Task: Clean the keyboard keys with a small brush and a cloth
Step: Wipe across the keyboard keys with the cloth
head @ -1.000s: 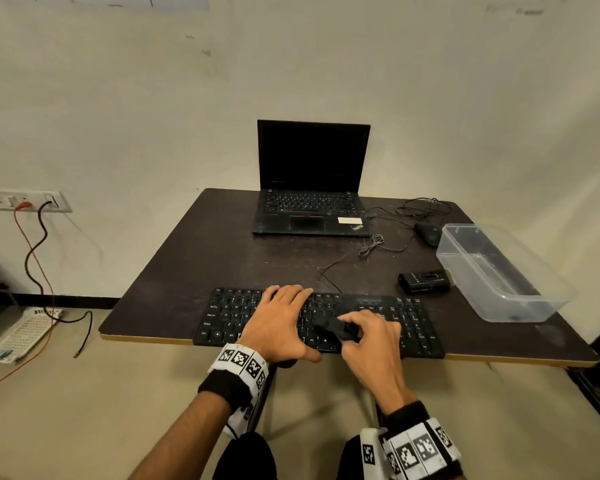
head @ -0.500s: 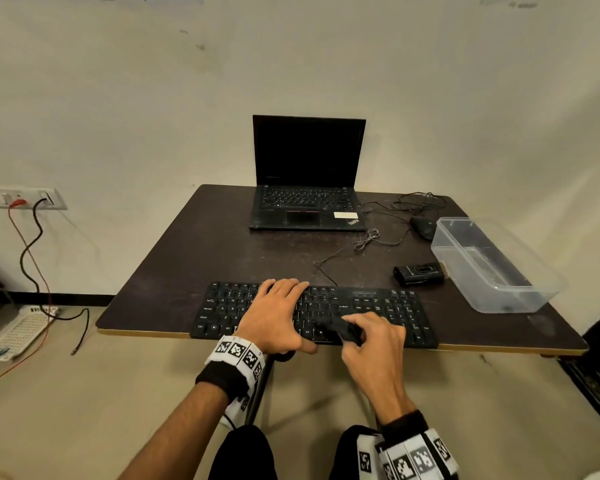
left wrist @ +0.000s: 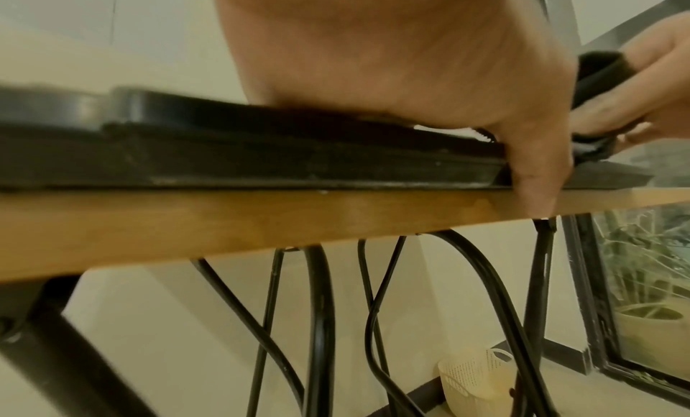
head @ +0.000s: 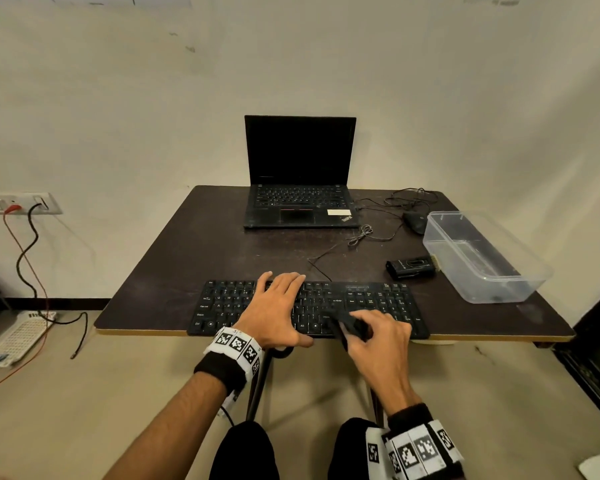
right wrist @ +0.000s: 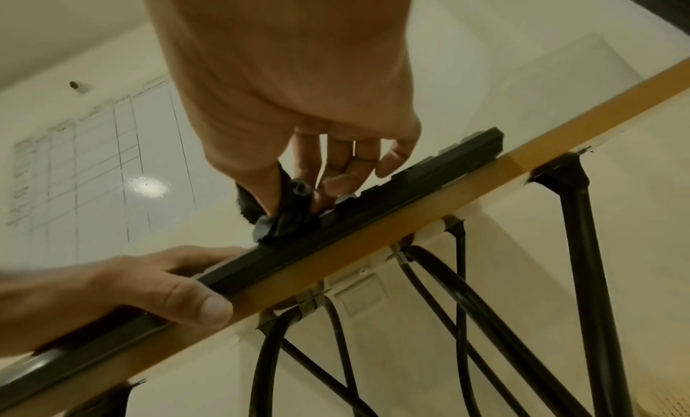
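Note:
A black keyboard [head: 229, 303] lies along the front edge of the dark table [head: 187, 244]. My left hand [head: 274, 308] rests flat on its middle keys with fingers straight, and its thumb [right wrist: 194, 302] lies over the front rim. My right hand [head: 378, 336] pinches a bunched dark cloth [head: 349, 327] and presses it on the lower key rows right of centre. The cloth [right wrist: 284, 216] shows between thumb and fingers in the right wrist view. A small black brush [head: 411, 268] lies on the table behind the keyboard's right end, untouched.
An open laptop [head: 298, 174] stands at the back of the table, with a mouse [head: 414, 221] and loose cables to its right. A clear plastic box [head: 482, 258] sits at the right edge. Black table legs and a cream basket [left wrist: 474, 385] are below.
My right hand has slid the cloth a little to the right along the keys. The left hand has stayed flat on the keyboard.

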Motion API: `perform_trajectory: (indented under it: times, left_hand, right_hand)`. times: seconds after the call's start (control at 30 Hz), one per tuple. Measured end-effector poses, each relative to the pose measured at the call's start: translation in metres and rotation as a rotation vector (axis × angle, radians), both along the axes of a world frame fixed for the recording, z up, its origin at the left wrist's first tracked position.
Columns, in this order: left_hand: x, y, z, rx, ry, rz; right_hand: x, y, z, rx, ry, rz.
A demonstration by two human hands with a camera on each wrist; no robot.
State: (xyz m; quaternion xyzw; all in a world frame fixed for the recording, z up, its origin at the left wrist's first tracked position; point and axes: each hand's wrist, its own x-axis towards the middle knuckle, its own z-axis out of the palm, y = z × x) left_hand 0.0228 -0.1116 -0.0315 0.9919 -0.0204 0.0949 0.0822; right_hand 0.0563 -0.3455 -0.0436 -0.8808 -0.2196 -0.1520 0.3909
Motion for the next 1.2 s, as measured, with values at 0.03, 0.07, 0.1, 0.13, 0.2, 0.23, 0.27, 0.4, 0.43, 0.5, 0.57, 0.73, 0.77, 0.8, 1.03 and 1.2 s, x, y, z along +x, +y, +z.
perform_trajectory:
  times: [0.03, 0.07, 0.1, 0.13, 0.2, 0.23, 0.27, 0.4, 0.43, 0.5, 0.57, 0.73, 0.77, 0.8, 1.03, 1.2]
  left_hand:
    - [0.002, -0.004, 0.001, 0.022, -0.002, -0.017]
    - [0.004, -0.009, 0.003, 0.04, -0.002, -0.032]
    - [0.008, -0.014, 0.004, 0.048, -0.003, -0.044]
    - [0.012, -0.021, 0.004, 0.048, -0.002, -0.052]
    - [0.017, -0.028, 0.003, 0.036, 0.002, -0.05]
    - [0.018, -0.029, 0.0, 0.02, -0.004, -0.044]
    - [0.019, -0.028, -0.002, 0.004, -0.018, -0.039]
    - [0.02, -0.026, -0.007, 0.003, -0.036, -0.034]
    - [0.019, -0.025, -0.007, 0.002, -0.041, -0.033]
    - [0.018, -0.021, -0.008, 0.006, -0.034, -0.029]
    - [0.016, -0.016, -0.009, 0.009, -0.026, -0.019]
    - [0.015, -0.016, -0.009, 0.034, -0.028, -0.003]
    - [0.014, -0.015, -0.009, 0.03, -0.03, -0.004]
    - [0.013, -0.014, -0.009, 0.022, -0.031, -0.005]
    - [0.012, -0.012, -0.011, -0.001, -0.045, 0.008]
    - [0.01, -0.009, -0.008, -0.009, -0.039, 0.004]
  right_hand:
    - [0.001, 0.001, 0.0, 0.01, -0.008, -0.023]
    - [0.0, 0.005, 0.002, 0.002, -0.019, -0.016]
    - [-0.003, 0.01, 0.003, -0.011, -0.028, 0.015]
    - [-0.007, 0.013, 0.003, -0.024, -0.041, 0.048]
    - [-0.009, 0.011, 0.0, -0.049, -0.068, 0.067]
    - [-0.007, 0.007, -0.001, -0.061, -0.071, 0.042]
    - [-0.003, 0.002, -0.002, -0.067, -0.066, 0.0]
    - [0.008, 0.003, 0.001, -0.053, -0.034, -0.094]
    - [0.007, 0.006, 0.002, -0.047, -0.037, -0.064]
    - [0.005, 0.006, -0.001, -0.047, -0.058, 0.002]
    - [0.006, -0.002, -0.005, -0.066, -0.075, -0.003]
    - [0.012, 0.003, 0.0, -0.058, -0.049, -0.048]
    - [0.01, 0.005, -0.001, -0.068, -0.051, -0.011]
    - [0.008, 0.004, -0.003, -0.073, -0.054, 0.013]
    - [0.012, -0.001, 0.002, -0.058, -0.029, -0.044]
    - [0.019, -0.009, 0.0, -0.068, -0.033, -0.062]
